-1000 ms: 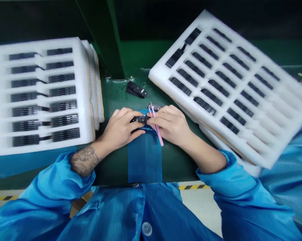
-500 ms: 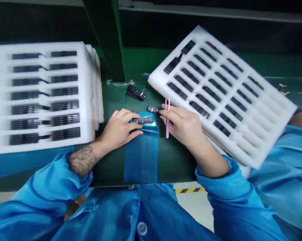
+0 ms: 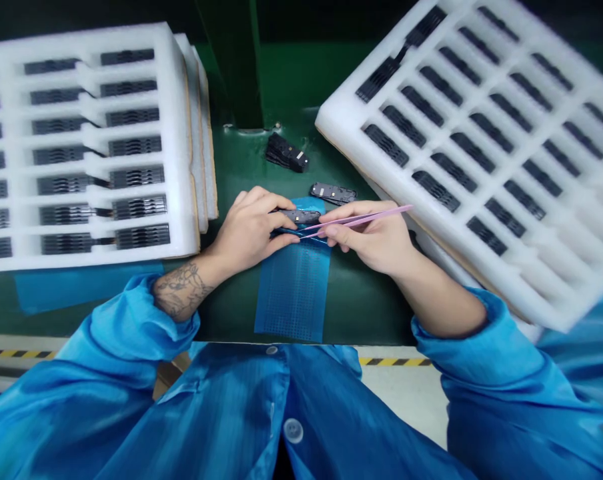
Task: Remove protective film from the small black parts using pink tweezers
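My left hand (image 3: 254, 223) grips the end of a slim black plastic part (image 3: 305, 217) above a blue sheet (image 3: 291, 293) dotted with rows of small marks. Pink tweezers (image 3: 369, 218) are pinched in my right hand (image 3: 376, 237), their tips pointing left. Those tips are at the lifted upper edge of the sheet, just below the black part; I cannot tell whether they hold anything. Behind my fingers, another one or two black parts (image 3: 333, 193) lie on the green bench. Farther back is a small stack of black parts (image 3: 286, 153).
White foam trays (image 3: 179, 160) filled with black parts are stacked at the left. Another foam tray (image 3: 349, 127) lies at an angle on the right. A green post (image 3: 244, 80) rises from the bench behind. A blue sleeve of another person (image 3: 591, 340) shows at the right.
My right hand has let go of the black part behind the sheet. The tweezers have swung from upright to nearly level, tips now at the sheet's edge. The view has shifted.
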The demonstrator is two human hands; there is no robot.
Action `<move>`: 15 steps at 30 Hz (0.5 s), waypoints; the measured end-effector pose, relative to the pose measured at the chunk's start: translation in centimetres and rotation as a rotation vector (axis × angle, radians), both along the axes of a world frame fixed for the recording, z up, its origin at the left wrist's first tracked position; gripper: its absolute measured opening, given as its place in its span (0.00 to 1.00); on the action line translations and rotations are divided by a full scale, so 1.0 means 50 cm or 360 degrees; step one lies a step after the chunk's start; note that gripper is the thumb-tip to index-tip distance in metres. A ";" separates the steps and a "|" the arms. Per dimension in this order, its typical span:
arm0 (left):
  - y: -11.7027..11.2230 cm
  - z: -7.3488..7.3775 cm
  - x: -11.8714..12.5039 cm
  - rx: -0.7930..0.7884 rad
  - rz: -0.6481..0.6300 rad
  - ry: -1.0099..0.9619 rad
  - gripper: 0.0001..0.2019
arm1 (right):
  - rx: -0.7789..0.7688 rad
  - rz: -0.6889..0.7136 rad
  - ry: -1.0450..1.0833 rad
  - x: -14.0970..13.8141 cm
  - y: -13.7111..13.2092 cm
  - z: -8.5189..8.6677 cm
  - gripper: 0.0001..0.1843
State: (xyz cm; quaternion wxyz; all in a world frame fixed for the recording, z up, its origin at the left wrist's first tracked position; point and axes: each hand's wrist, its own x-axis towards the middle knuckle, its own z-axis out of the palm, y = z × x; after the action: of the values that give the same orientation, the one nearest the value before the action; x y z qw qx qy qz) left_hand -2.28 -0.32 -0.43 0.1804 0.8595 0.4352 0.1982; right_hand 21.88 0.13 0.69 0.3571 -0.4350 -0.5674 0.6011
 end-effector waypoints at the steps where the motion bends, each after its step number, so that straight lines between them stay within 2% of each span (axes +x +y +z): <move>1: 0.001 0.001 0.000 -0.0024 0.0008 -0.0010 0.09 | 0.0000 -0.0003 -0.0001 0.000 0.001 -0.002 0.18; 8: 0.003 0.001 0.000 -0.0020 -0.0004 -0.0024 0.09 | 0.0401 -0.0145 -0.0183 -0.012 -0.006 -0.009 0.07; 15: 0.001 -0.003 0.001 -0.0007 0.0007 -0.0036 0.09 | 0.0486 -0.0135 -0.0216 -0.013 -0.004 -0.019 0.06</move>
State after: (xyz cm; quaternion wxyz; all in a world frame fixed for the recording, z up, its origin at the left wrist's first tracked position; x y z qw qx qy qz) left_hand -2.25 -0.29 -0.58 0.1868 0.8559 0.4353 0.2074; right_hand 21.21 -0.07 -0.27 0.4048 -0.4388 -0.6561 0.4616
